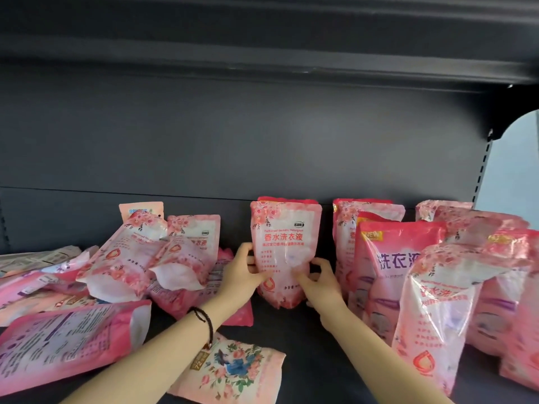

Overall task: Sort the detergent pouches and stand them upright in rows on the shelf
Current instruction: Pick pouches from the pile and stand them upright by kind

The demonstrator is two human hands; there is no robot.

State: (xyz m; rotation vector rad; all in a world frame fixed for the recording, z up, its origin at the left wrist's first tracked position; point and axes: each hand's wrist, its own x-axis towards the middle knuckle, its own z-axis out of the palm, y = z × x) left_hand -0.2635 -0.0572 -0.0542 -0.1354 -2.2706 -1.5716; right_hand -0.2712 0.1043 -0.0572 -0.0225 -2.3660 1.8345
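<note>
A pink floral detergent pouch (284,243) stands upright at the middle of the dark shelf (291,322), with another pouch close behind it. My left hand (243,272) grips its left edge and my right hand (318,279) grips its lower right edge. Several upright pink pouches (388,258) stand in rows to the right. To the left lies a loose heap of pouches (140,258), some leaning, some flat.
A large pouch (67,336) lies flat at the front left with its printed back up. Another flat pouch (233,371) with blue and pink flowers lies under my left forearm. The shelf's dark back panel (262,141) and an upper shelf (262,62) close the space.
</note>
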